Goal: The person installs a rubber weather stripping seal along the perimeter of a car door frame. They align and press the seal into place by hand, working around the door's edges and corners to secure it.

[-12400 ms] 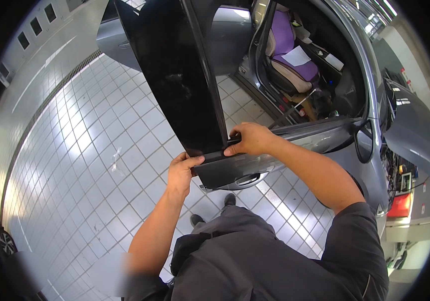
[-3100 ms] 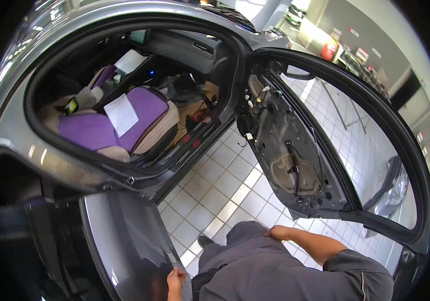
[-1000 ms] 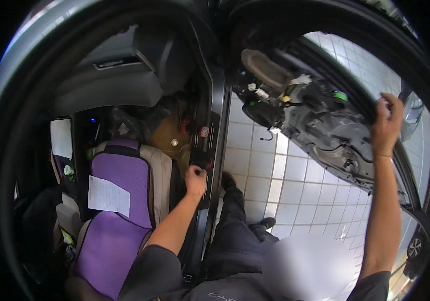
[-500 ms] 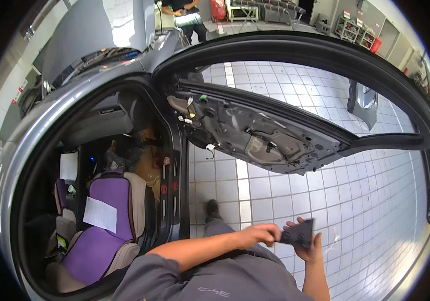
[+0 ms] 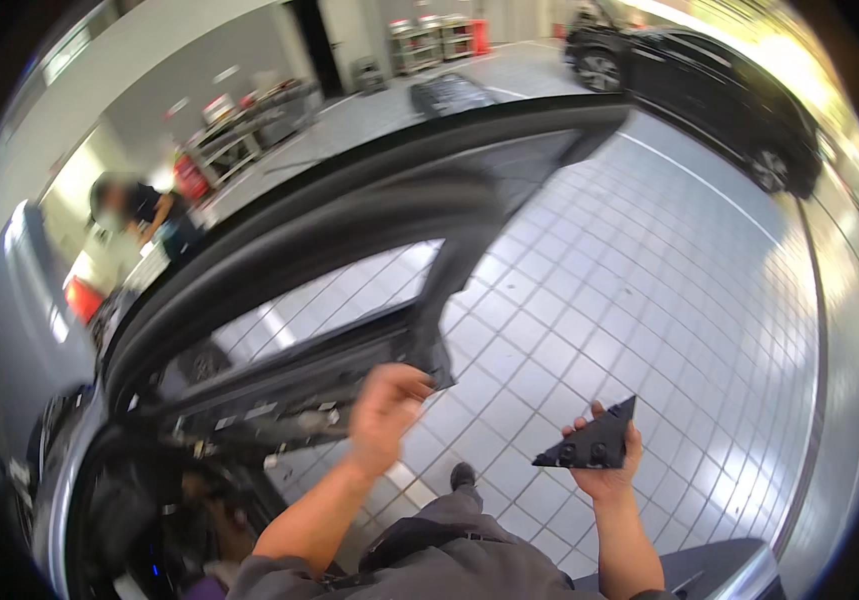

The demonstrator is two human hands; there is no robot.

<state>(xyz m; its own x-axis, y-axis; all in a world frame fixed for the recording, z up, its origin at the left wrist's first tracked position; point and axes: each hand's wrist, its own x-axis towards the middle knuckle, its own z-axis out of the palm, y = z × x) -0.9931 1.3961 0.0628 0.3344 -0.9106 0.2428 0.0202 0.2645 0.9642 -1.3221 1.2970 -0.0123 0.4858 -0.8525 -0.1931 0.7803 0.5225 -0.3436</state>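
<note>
A black triangular trim piece [image 5: 594, 442] rests in my right hand [image 5: 609, 478]. My fingers and thumb hold it from behind and along its edges, and small round fittings show on its face. My left hand [image 5: 384, 415] is raised in front of the rear end of the open car door [image 5: 249, 425]. Motion smears its fingers, so whether they touch the door or hold something cannot be made out. The door is stripped of its inner panel, with bare metal and small clips or connectors showing below the window frame [image 5: 349, 210].
The car's dark interior [image 5: 139, 520] lies at lower left. Grey floor tiles [image 5: 589, 320] spread beyond the door. A black car [image 5: 699, 90] is parked at the far right. Another person [image 5: 149, 210] stands at far left, near a red object [image 5: 189, 178] and shelves [image 5: 249, 140].
My left hand has left the trim piece and moved up and left towards the door's rear end. The view has swung right, bringing the parked car in. The right hand still holds the piece.
</note>
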